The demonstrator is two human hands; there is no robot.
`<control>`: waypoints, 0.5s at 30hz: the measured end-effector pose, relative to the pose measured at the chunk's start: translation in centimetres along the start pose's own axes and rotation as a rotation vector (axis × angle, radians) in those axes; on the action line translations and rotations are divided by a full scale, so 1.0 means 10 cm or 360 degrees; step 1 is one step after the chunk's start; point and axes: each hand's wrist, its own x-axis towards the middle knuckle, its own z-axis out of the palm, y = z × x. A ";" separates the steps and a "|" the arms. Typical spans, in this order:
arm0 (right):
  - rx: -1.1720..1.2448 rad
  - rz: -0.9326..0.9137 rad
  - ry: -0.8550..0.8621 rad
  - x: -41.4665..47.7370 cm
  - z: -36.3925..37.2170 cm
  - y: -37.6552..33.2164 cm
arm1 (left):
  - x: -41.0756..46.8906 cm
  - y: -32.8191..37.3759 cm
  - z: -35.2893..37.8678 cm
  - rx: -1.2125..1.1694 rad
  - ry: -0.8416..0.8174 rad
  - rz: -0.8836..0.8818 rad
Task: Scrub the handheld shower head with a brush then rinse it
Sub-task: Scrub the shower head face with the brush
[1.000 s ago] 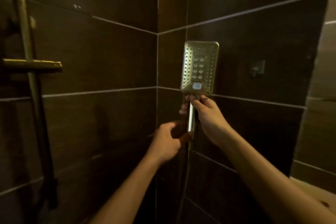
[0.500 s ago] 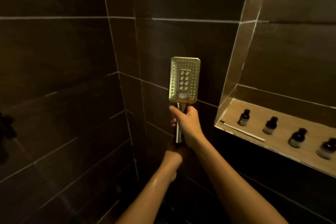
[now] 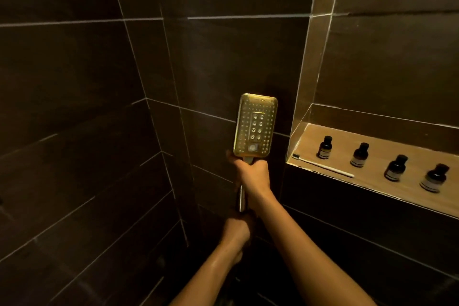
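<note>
— Brush (image 3: 323,166) first? It lies on the shelf (image 3: 409,206), well off to the grip's right.
— Yes. Right hand (image 3: 253,176) is wrapped tight on the handle, shower head (image 3: 255,125) just above. Left hand (image 3: 237,231), closed below, should fetch it.

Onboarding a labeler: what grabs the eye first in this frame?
The gold shower head, held upright at centre, spray face to the camera, with the right hand gripping just below it. Then the lit niche at right, with four dark bottles in a row and a toothbrush in front.
</note>
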 end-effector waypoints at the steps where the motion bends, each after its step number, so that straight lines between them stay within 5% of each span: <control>1: 0.0063 0.0040 -0.0178 0.00 0.00 0.00 | -0.01 -0.02 -0.04 0.0012 -0.0074 -0.0077; 4: 0.0344 0.0170 -0.0761 -0.01 -0.02 -0.02 | -0.07 0.00 -0.22 0.0013 -0.0177 -0.0079; 6: 0.0415 0.0171 -0.0810 -0.04 0.03 0.01 | 0.00 -0.01 -0.37 0.0071 -0.0190 -0.0012; 10: -0.0108 -0.0072 -0.0294 -0.21 0.23 0.11 | 0.15 -0.02 -0.60 0.0055 -0.0050 0.0064; 15: -0.0047 -0.0242 -0.0030 -0.28 0.43 0.14 | 0.20 0.02 -0.78 0.0075 0.0074 0.0160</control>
